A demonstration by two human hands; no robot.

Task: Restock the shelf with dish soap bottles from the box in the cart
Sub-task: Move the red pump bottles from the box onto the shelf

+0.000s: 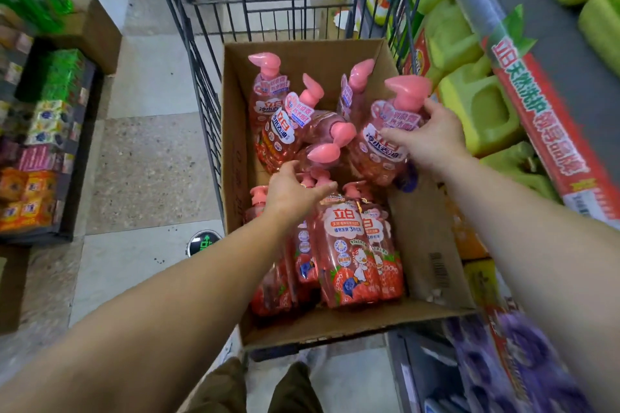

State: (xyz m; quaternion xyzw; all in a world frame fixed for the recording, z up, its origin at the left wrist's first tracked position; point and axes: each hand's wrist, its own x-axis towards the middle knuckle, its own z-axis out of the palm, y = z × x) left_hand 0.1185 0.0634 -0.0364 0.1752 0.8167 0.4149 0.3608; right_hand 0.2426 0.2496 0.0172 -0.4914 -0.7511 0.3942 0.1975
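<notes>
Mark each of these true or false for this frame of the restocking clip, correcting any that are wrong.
1. The right hand grips a pink pump bottle. True.
2. The cardboard box sits on the floor. False: it sits in the wire cart.
3. The left hand reaches over the near bottles. True.
4. All bottles stand upright. False: several at the far end lie tilted.
5. The jugs on the right are blue. False: they are yellow-green.
</notes>
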